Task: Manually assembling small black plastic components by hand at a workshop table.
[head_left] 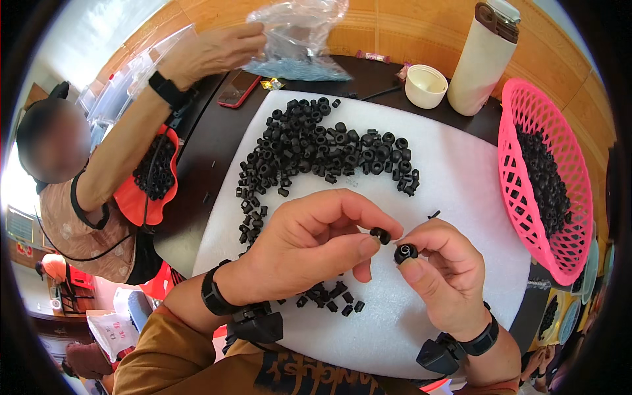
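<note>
Over a white foam sheet (461, 171), my left hand (306, 240) pinches a small black plastic fitting (380, 235) between thumb and forefinger. Close beside it, my right hand (449, 273) grips a rounder black plastic nut (405, 253), its open end showing a pale ring inside. The two pieces are apart, with a narrow gap between them. Beyond my hands lies a curved heap of black nuts and fittings (329, 141). Several smaller black fittings (336, 296) are scattered below my left wrist. A thin black piece (434, 214) rests just past my right fingers.
At right stands a pink lattice basket (510, 171) with black parts inside. A white bottle (480, 62), cup (426, 89) and red-edged phone (239, 89) stand along the back. At left, a co-worker's hand (217, 52) touches a clear bag (296, 39), near a red tray (155, 214).
</note>
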A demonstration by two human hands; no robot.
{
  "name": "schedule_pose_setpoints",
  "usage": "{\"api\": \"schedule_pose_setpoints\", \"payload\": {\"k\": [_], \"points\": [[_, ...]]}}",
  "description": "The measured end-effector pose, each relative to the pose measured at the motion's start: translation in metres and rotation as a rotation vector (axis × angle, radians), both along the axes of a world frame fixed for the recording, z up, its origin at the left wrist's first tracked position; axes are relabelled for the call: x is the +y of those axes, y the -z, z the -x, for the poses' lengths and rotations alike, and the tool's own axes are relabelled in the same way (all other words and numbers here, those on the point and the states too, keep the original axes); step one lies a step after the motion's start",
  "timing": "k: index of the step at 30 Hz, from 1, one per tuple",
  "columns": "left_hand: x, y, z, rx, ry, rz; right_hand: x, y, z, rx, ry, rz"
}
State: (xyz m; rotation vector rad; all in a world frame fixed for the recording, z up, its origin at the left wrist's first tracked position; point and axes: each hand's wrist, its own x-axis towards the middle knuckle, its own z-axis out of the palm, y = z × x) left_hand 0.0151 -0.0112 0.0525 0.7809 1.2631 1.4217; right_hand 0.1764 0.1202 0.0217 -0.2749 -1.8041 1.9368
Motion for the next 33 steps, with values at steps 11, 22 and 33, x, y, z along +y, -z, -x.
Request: {"api": "schedule_pose_setpoints", "payload": {"k": [11,22,33], "points": [[0.0013,0.0060,0.0051,0.296,-0.002,-0.140,0.0003,0.0011,0.0017,-0.015,-0.009,-0.043],[0.0005,0.0057,-0.0003,0.488,-0.003,-0.142,0.0028,0.0004,0.0032,0.017,-0.038,-0.196],[0.0056,0.0082,0.0015,0.800,0.004,-0.352,0.0037,0.0044,0.0051,-0.002,-0.057,-0.215]]}}
